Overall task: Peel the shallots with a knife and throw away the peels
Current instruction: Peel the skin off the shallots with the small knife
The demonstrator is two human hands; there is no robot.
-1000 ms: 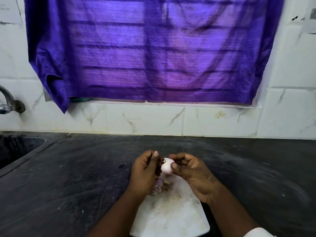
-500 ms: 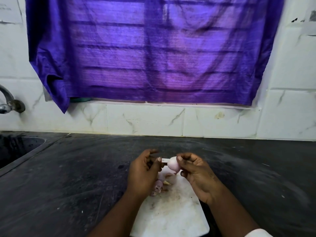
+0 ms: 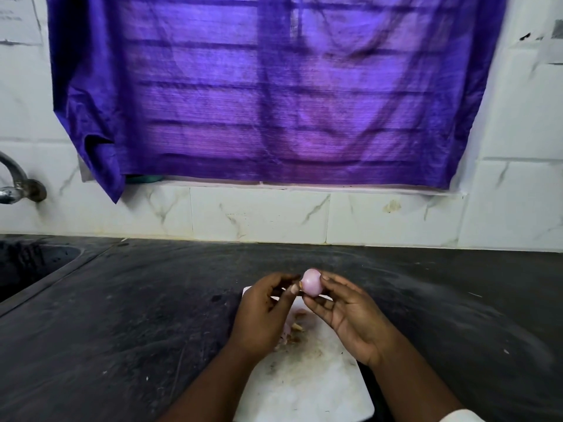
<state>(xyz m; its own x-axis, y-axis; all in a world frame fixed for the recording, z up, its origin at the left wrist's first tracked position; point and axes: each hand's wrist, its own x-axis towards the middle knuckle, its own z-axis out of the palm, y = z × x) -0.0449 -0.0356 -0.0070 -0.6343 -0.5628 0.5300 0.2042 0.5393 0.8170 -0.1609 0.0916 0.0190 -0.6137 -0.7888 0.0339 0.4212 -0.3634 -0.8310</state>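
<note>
Shallot (image 3: 311, 286) sits at the centre of my view, pale pink and glossy, lifted above the far edge of the white cutting board (image 3: 307, 388). From here I see the right hand (image 3: 350, 322) pinching it between thumb and fingertips, palm turned upward and toward me. At the shallot's 9 o'clock side the left hand (image 3: 262, 315) curls loosely, its thumb tip touching the bulb next to a small brown flap of skin; whether those fingers grip anything else I cannot tell, since the curled fingers hide the palm. A pale sliver shows just under the shallot between the two hands, but it is too small for me to name.

Peels (image 3: 294, 330) lie in a small pinkish-brown heap on the board at 6 o'clock from the shallot, partly hidden by the left hand. The board rests on a dark, scuffed countertop (image 3: 137, 330).

At 9 o'clock in my view a sink (image 3: 33, 266) is sunk into the counter, with a metal tap (image 3: 15, 184) on the wall above it. At 12 o'clock a purple curtain (image 3: 274, 86) hangs over white marbled tiles (image 3: 259, 214).
</note>
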